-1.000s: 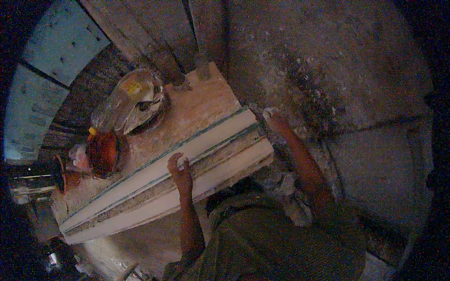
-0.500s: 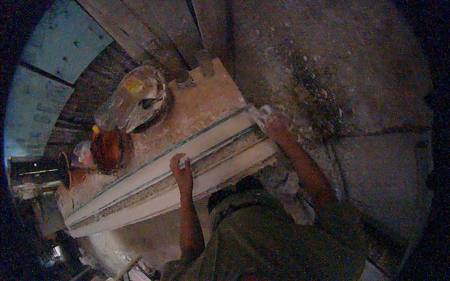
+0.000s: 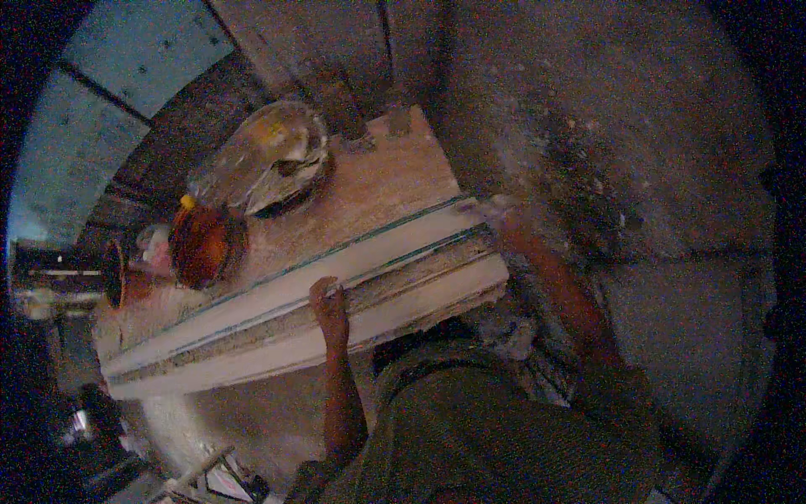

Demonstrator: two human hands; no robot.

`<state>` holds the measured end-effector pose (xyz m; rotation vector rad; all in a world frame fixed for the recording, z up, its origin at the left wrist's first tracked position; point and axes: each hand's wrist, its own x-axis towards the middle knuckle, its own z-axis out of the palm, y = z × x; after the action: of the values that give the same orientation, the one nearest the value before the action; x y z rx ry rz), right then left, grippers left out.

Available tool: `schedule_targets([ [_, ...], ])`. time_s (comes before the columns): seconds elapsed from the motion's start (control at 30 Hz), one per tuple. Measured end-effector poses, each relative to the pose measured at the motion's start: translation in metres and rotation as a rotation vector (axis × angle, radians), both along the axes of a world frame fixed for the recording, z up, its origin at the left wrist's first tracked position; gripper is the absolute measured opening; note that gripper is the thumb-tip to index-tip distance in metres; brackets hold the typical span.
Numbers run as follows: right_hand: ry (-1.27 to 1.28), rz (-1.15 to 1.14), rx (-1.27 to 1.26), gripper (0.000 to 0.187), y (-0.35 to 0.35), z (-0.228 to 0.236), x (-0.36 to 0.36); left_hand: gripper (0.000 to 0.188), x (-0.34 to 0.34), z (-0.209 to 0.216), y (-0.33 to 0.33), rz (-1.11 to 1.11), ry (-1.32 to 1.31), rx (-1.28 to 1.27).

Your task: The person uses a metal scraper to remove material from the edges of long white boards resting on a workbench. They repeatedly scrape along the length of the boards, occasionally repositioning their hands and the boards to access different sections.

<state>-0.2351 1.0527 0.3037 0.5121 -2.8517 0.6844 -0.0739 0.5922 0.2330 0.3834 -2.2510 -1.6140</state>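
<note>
A long pale strip (image 3: 403, 238) with green edges lies slantwise across the worktable, beside a second pale strip (image 3: 395, 302) nearer my body. Over the middle of these strips is my left hand (image 3: 329, 304), its fingers curled together. A small whitish spot shows at its fingertips; I cannot make out what it is. At the right end of the green-edged strip is my right hand (image 3: 519, 231), blurred by motion. Its fingers are around a small whitish thing (image 3: 497, 203) whose kind is too smeared to tell.
On the dusty worktable (image 3: 382, 176) stand a wide basin (image 3: 315, 168) covered in crumpled clear plastic and an orange-brown bucket (image 3: 201, 244). Another round container (image 3: 117, 273) stands farther left. Pale debris (image 3: 579, 160) litters the floor at the right.
My left hand's fingers have closed from a loose, open curl. My right hand stays at the strip's right end, now more blurred. The whole view has shifted and turned slightly.
</note>
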Motion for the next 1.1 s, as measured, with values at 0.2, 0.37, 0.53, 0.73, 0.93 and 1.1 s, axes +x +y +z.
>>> schedule_targets([
  [0.2, -0.294, 0.133, 0.17, 0.04, 0.065, 0.002, -0.004, 0.019, 0.02, -0.009, 0.006, 0.214, -0.047, 0.373],
  [0.37, -0.432, 0.36, 0.528, 0.041, 0.051, -0.055, -0.018, 0.017, 0.043, -0.008, 0.03, 0.18, -0.199, 0.003],
  [0.53, -0.507, 0.403, 0.658, 0.041, 0.063, -0.034, -0.053, 0.022, 0.068, 0.002, 0.035, 0.251, -0.128, 0.285],
  [0.73, -0.493, 0.597, 0.728, 0.042, -0.003, -0.028, -0.091, 0.021, 0.107, 0.011, 0.018, 0.446, 0.001, 0.278],
  [0.93, -0.365, 0.842, 0.479, 0.042, -0.276, -0.069, -0.053, 0.019, 0.1, 0.021, 0.01, 0.446, -0.047, 0.293],
  [1.1, -0.328, 0.877, 0.364, 0.043, -0.399, -0.098, -0.03, 0.02, 0.083, 0.02, 0.01, 0.333, -0.11, 0.455],
])
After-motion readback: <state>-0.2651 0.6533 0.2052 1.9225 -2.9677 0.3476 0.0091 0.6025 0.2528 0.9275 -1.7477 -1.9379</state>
